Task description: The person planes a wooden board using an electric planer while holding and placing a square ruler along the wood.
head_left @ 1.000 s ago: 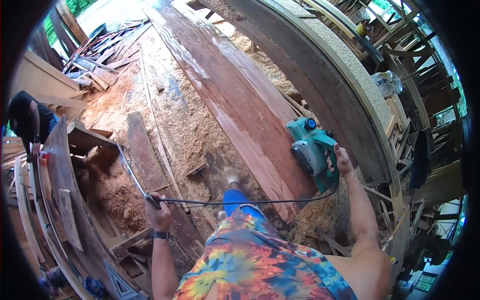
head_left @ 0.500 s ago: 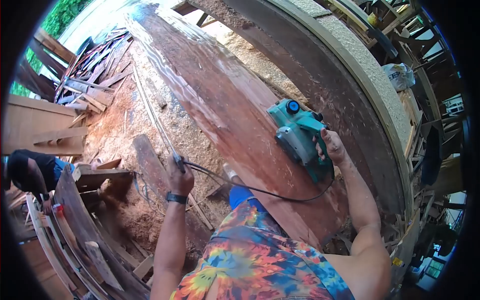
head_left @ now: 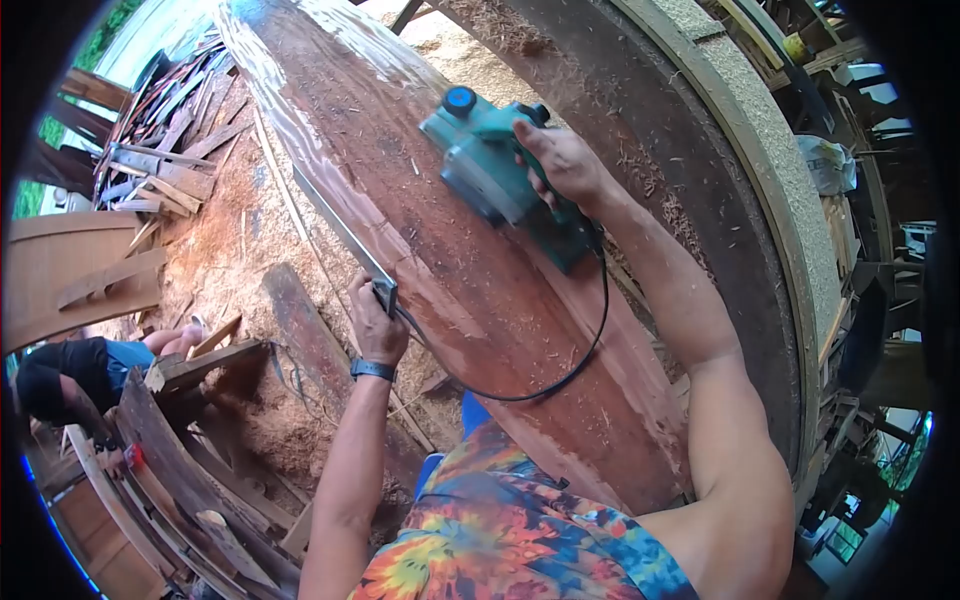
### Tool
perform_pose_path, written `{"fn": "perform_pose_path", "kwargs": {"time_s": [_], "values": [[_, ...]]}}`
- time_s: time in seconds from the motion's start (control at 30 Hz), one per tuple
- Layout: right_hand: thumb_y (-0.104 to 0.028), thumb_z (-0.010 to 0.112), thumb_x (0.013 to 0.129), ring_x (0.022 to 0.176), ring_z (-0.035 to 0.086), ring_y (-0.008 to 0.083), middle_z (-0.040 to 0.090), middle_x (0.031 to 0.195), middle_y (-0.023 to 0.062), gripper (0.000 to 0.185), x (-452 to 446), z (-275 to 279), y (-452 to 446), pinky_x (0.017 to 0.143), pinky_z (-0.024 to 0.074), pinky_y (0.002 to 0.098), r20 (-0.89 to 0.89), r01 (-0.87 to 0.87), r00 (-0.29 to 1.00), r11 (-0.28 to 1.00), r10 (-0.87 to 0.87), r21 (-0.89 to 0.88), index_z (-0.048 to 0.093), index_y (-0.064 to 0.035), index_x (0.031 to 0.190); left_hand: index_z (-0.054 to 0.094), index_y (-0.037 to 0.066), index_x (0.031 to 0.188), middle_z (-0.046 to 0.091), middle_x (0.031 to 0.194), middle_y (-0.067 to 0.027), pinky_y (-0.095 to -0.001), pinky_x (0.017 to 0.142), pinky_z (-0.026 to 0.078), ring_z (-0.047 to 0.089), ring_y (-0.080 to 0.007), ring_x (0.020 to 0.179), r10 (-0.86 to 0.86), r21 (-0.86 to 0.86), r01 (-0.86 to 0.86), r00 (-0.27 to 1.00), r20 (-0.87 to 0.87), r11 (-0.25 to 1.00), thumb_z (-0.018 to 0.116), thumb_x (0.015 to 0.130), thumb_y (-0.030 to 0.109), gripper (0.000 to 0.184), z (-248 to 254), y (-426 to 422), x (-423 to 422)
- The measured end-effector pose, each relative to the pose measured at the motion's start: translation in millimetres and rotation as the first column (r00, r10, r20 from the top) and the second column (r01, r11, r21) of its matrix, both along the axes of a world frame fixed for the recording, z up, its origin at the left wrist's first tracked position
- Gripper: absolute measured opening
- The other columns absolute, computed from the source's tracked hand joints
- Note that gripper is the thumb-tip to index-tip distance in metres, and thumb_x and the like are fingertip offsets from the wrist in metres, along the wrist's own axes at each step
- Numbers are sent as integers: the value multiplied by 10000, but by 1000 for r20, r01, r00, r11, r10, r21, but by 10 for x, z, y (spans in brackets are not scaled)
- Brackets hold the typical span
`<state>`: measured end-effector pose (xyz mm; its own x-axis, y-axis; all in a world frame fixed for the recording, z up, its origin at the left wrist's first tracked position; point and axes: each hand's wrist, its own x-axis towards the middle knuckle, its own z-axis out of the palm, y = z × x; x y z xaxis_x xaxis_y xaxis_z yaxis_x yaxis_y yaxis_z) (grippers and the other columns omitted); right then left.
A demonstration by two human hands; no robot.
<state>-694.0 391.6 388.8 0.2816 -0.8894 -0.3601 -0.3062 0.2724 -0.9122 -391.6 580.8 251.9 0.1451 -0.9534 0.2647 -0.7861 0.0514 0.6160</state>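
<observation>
Grasping a teal power planer (head_left: 490,175) by its rear handle, a worker's right hand (head_left: 562,165) is at one o'clock, fingers curled around the grip. The planer is at twelve o'clock, over a long reddish board (head_left: 455,285) that runs from eleven o'clock to five; whether its base sits flat cannot be told.

Hard-cased and bulky, the planer looks heavy and stiff rather than fragile. Shavings (head_left: 245,225) cover the floor toward ten o'clock and flecks dot the board, so it may well slide easily. Its rear handle seems the sound hold — the blue-capped knob (head_left: 460,100) at the front a likely second — while the underside is no place for fingers. A black cord (head_left: 540,396), limp and probably easy to snag, loops from the planer's back through six o'clock toward the left hand (head_left: 380,325).

At nine o'clock, that hand's fingers clasp the dark end of a long metal strip (head_left: 345,238), which points toward ten. The strip looks light and stiff, best held by that thicker end — whether the fingers also pinch the cord cannot be told. Well apart, near the rim toward nine, a co-worker (head_left: 90,365) bends low.
</observation>
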Motion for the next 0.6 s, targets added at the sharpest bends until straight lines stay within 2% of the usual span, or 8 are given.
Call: {"fn": "perform_pose_path", "kwargs": {"time_s": [0.07,0.17,0.23,0.3,0.43,0.47,0.57,0.6], "values": [[-704,514,982,463,511,87,530,600,13,682,300,-9,-392,414,416,263,14,1,1000,1000,-1,-27,598,-36,872,492,-26,1164,525,1257,-274,-497,952,477,567,-477,1130,27,16,-27,1000,-1,1000,645,877,8,327,-69,23,7],[-703,543,969,469,515,91,541,614,14,676,757,-75,-1035,420,429,266,32,17,999,997,-15,-69,600,-37,870,495,-47,1170,536,1237,-267,-497,933,474,575,-457,1093,39,39,-39,999,0,998,619,961,71,270,-17,19,-29],[-674,541,986,488,515,94,548,658,25,658,1079,-88,-1472,425,432,269,51,33,998,992,-27,-126,602,-30,869,501,-44,1166,544,1255,-283,-499,964,466,573,-472,1114,44,49,-45,999,11,998,619,956,59,262,37,4,-63],[-647,531,1003,507,512,97,548,709,32,638,1408,-224,-1937,428,435,277,139,58,990,972,-26,-226,600,-24,881,502,-41,1170,546,1268,-292,-497,979,463,570,-480,1133,39,36,-40,998,44,999,615,956,52,260,32,22,-55],[-647,530,1003,506,509,101,545,715,32,631,1796,-181,-2406,427,435,284,224,54,975,970,1,-238,594,-30,886,504,-35,1193,548,1294,-289,-501,996,465,565,-488,1164,79,47,-86,988,131,995,618,880,-9,334,53,53,-90],[-647,530,1004,506,509,102,545,716,31,630,1820,-136,-2426,427,435,286,229,39,973,974,13,-222,592,-31,887,518,1,1166,561,1289,-234,-512,915,469,579,-457,1120,92,21,-95,988,120,995,678,801,-22,399,10,61,-63],[-647,528,1004,505,507,106,543,720,31,624,1653,-58,-2287,426,435,292,219,-1,975,987,37,-162,588,-36,891,510,12,1136,568,1266,-215,-523,928,461,580,-447,1122,110,39,-114,991,79,993,664,788,-40,383,73,166,14],[-647,528,1004,504,506,107,542,722,31,623,1502,-72,-2123,426,435,293,211,-10,977,991,38,-131,586,-37,892,502,18,1108,571,1245,-207,-521,901,455,587,-443,1072,106,8,-107,992,65,994,644,792,-50,353,118,186,44]]}}
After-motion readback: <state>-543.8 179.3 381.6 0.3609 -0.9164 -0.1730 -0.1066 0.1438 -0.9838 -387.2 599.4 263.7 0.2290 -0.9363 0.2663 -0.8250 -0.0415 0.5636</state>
